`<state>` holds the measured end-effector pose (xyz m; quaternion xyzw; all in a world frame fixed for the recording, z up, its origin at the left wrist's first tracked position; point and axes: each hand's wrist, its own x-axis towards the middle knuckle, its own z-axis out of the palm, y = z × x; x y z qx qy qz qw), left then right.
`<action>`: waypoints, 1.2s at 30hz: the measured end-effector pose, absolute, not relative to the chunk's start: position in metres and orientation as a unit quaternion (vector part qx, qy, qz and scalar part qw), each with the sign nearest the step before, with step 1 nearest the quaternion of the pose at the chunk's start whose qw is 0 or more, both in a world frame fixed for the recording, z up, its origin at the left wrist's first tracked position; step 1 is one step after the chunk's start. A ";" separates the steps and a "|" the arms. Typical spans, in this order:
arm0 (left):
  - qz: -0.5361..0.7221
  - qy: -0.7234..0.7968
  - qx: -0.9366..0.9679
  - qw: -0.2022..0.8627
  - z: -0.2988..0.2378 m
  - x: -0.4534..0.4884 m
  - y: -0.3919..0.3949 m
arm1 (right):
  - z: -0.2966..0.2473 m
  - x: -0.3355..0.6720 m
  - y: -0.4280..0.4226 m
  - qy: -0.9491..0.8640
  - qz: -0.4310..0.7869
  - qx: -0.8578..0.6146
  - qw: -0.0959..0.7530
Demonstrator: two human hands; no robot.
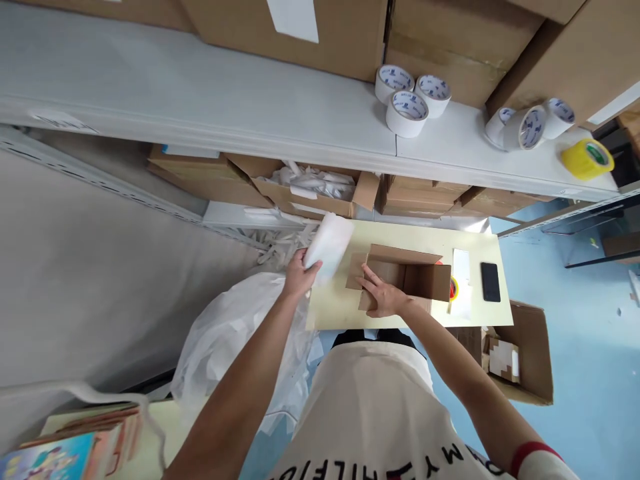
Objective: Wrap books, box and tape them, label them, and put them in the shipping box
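Note:
My left hand (300, 273) is closed on a white padded packet (329, 245), held over the left end of a small pale table (480, 303). An open brown cardboard box (405, 275) stands in the middle of that table. My right hand (383, 293) rests on the box's near-left flap with its fingers stretched out flat. The inside of the box shows only bare cardboard.
A black phone (490, 281), a white slip (461, 265) and a tape roll (453, 289) lie right of the box. A white plastic bag (235, 340) bulges at the table's left. An open carton (520, 360) sits on the blue floor. The shelf (200, 100) above carries tape rolls (407, 107) and big cartons.

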<state>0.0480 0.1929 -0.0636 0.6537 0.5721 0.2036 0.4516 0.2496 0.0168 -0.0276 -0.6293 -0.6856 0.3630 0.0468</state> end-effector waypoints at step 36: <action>-0.168 0.329 0.906 0.209 -0.034 0.211 0.097 | -0.074 0.335 -0.107 -0.510 0.161 -0.809 0.246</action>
